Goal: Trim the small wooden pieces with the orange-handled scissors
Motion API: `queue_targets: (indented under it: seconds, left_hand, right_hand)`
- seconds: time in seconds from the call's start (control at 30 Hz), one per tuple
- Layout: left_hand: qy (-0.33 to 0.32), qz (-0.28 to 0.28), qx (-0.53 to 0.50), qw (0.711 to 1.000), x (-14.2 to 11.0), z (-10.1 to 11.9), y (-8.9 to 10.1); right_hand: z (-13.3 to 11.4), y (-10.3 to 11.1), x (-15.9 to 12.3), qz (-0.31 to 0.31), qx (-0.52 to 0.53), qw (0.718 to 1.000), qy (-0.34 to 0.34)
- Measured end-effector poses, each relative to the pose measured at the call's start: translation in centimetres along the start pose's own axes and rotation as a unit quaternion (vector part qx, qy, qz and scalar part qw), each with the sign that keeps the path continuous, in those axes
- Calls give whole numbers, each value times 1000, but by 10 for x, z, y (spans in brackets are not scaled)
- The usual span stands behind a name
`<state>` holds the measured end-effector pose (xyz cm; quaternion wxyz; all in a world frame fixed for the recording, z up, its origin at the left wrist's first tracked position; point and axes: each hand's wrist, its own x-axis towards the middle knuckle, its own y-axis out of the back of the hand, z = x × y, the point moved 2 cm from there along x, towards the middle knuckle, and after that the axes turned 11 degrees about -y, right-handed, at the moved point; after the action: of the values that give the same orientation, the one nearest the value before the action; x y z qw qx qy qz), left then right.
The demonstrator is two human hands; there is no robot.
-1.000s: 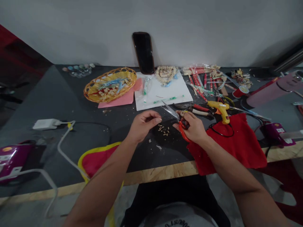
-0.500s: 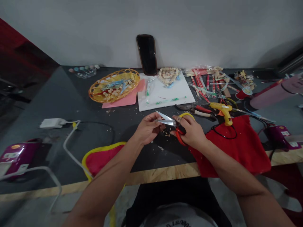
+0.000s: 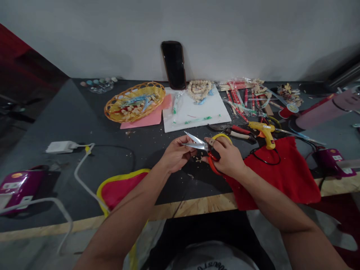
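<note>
My right hand (image 3: 225,155) grips the yellow-and-red handles of a pair of scissors (image 3: 197,145), whose blades stand apart and point left. My left hand (image 3: 177,153) is closed at the blades, thumb and fingers pinched together; whatever is between them is too small or hidden to make out. Small pale cut bits (image 3: 197,159) lie on the dark table below the scissors. Beyond my hands, a white board (image 3: 202,110) carries a string of pale beads (image 3: 200,90) and a green-marked clear strip.
A yellow basket (image 3: 108,112) with small pieces stands at back left. A phone (image 3: 173,65) leans on the wall. Pruning shears (image 3: 242,133), a yellow glue gun (image 3: 264,131) and a red cloth (image 3: 292,172) are on the right. A white cable (image 3: 81,176) crosses the left side.
The scissor blades are spread slightly wider than before. Both hands keep nearly the same place, and the view has shifted a little.
</note>
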<state>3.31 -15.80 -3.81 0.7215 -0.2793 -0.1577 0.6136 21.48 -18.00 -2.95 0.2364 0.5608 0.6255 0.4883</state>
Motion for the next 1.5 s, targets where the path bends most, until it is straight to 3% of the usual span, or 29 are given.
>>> queue_targets:
  seconds: [0.27, 0.77, 1.0, 1.1, 1.17, 1.27, 1.33, 1.4, 1.5]
  left_hand:
    - [-3, -20, 1, 1000, -1, 0, 0]
    - [-2, -21, -23, 1000, -2, -1, 1]
    - [-9, -47, -18, 999, -2, 1, 0]
    - [-60, -59, 99, 992, 1, 8, 7]
    - [-117, -75, 265, 954, 4, 14, 13]
    - [-195, -143, 518, 821, 6, 22, 19]
    - [-219, -193, 604, 742, 7, 24, 20]
    - [-226, -224, 640, 699, 7, 24, 19]
    - [-231, -248, 653, 677, 6, 23, 18]
  right_hand:
    - [0, 0, -1, -17, 29, 999, -3]
    - [-4, -3, -5, 27, -41, 999, 9]
    - [2, -3, -1, 14, 77, 996, -36]
    - [8, 2, 2, 32, 108, 992, -62]
    - [12, 6, 4, 47, 121, 989, -73]
    - [17, 9, 6, 60, 137, 985, -86]
    - [18, 9, 6, 63, 147, 984, -84]
    - [17, 8, 6, 63, 154, 983, -78]
    - [15, 6, 6, 55, 162, 983, -71]
